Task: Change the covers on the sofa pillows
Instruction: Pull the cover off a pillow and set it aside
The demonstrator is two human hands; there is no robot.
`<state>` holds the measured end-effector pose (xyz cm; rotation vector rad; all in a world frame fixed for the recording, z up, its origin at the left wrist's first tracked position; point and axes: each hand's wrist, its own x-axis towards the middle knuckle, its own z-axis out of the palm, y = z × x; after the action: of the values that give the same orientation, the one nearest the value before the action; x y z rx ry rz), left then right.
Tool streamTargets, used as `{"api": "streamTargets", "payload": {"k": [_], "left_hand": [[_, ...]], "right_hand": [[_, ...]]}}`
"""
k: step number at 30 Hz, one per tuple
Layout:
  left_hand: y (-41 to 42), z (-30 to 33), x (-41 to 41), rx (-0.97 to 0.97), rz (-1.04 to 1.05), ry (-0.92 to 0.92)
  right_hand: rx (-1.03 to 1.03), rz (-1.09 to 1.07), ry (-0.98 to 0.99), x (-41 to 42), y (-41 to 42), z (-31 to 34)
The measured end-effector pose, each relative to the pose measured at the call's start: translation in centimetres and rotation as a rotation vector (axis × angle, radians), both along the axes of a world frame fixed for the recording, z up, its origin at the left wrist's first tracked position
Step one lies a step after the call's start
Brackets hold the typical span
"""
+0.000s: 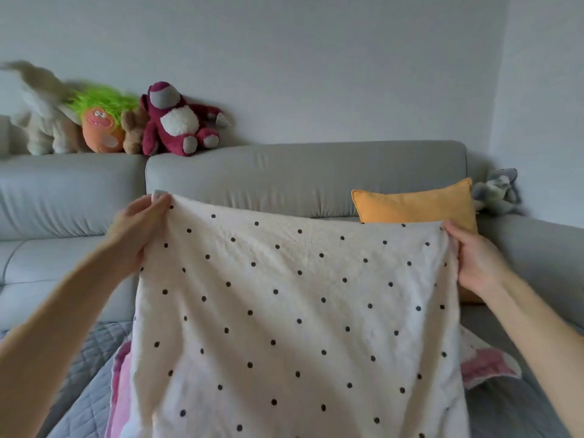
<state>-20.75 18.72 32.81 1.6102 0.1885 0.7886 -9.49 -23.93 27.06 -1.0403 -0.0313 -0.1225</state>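
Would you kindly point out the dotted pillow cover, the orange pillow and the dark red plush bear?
dotted pillow cover (297, 311): head view, middle of its white front.
orange pillow (417, 203): head view, middle of its visible upper part.
dark red plush bear (177, 121): head view, its white belly.

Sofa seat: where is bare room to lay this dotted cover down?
Bare grey seat lies left of the left hand. Right of the right hand, a bare strip beside the orange pillow. Crowded below the dotted cover: pink fabric on the quilted throw.
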Motion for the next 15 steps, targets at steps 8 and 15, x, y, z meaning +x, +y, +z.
{"api": "streamTargets", "payload": {"k": [8,15], "left_hand": [[3.6,-4.1,10.0,0.327,0.300,0.212],[5.4,-13.6,15.9,0.325,0.235,0.386]], "right_hand": [[-0.196,-0.071,0.148,10.2,3.1,-1.6],[-0.431,-0.118,0.366,16.7,5.0,-8.7]]}}
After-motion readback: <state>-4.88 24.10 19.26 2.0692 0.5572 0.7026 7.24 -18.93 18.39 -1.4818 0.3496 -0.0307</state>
